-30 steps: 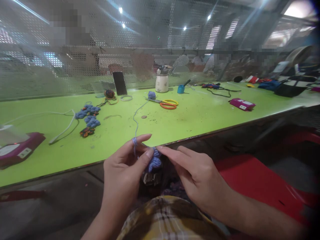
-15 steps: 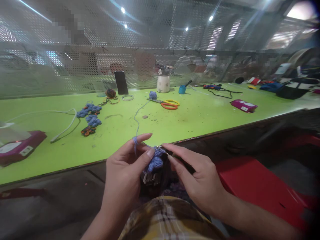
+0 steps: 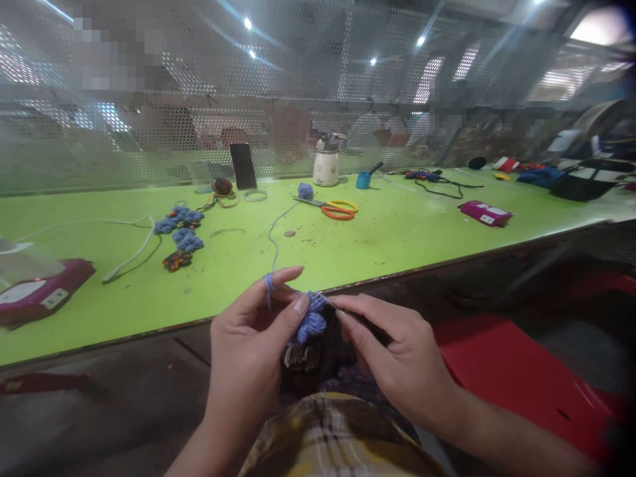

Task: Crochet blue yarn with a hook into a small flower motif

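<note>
Between thumb and fingers, my left hand (image 3: 253, 331) pinches a small blue crochet piece (image 3: 312, 323) with puffy petals. Blue yarn (image 3: 272, 245) loops round the raised left index finger and runs back over the table to a small blue yarn ball (image 3: 305, 191). My right hand (image 3: 397, 351) is closed on a thin crochet hook (image 3: 334, 305), mostly hidden by the fingers; its tip end is at the top right edge of the blue piece. Both hands are just off the table's front edge, above my lap.
Scissors (image 3: 338, 209) with orange and yellow handles lie by the yarn ball. Blue and dark crocheted flowers (image 3: 186, 238), a white cable (image 3: 134, 255) and a purple packet (image 3: 50, 291) are on the left. A phone (image 3: 243, 165) and bottle (image 3: 326, 162) stand behind. A red stool (image 3: 511, 377) is at right.
My right thumb and fingertips have shifted slightly right, drawing the hook a little away from the blue piece. The left hand keeps its hold. The whole view has shifted slightly.
</note>
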Demonstrator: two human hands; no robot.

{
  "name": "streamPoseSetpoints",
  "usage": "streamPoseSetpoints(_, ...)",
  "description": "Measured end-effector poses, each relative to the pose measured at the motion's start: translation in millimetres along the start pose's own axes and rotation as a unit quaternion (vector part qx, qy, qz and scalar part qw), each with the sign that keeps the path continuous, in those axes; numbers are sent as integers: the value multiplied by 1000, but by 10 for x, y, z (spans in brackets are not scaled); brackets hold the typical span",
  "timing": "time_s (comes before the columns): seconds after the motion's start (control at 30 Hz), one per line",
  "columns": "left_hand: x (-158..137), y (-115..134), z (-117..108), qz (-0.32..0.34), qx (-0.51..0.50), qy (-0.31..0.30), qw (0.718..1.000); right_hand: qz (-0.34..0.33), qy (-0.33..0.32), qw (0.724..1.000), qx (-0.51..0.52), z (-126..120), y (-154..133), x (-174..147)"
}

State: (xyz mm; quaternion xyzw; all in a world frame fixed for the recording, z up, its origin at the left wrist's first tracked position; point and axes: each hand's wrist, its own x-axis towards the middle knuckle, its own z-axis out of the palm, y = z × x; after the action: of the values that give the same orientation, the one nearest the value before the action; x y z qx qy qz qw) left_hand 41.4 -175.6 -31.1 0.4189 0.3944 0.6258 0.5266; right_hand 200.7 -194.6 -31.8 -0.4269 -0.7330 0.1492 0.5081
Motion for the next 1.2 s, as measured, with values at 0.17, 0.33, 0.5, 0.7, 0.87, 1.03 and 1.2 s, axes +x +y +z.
streamPoseSetpoints(0.17,-15,48,65,1,-10,24,1000,-42,-9,999,-4,-28,19,-15)
streamPoseSetpoints(0.33,-36,91,101,22,27,43,998,-71,-17,997,-15,-50,31,-7)
streamPoseSetpoints(0.5,-55,97,99,49,64,32,996,-76,-24,997,-19,-64,27,-2)
streamPoseSetpoints(0.7,-76,99,118,65,83,46,993,-70,-29,997,-23,-56,28,0)
streamPoseSetpoints(0.87,-102,97,157,82,84,65,991,-63,-26,998,-19,-50,23,-10)
streamPoseSetpoints(1.03,-111,76,164,123,104,77,984,-54,-25,998,-19,-47,21,-17)
streamPoseSetpoints(1.2,-110,53,157,136,99,79,983,-59,-26,998,-25,-41,30,-11)
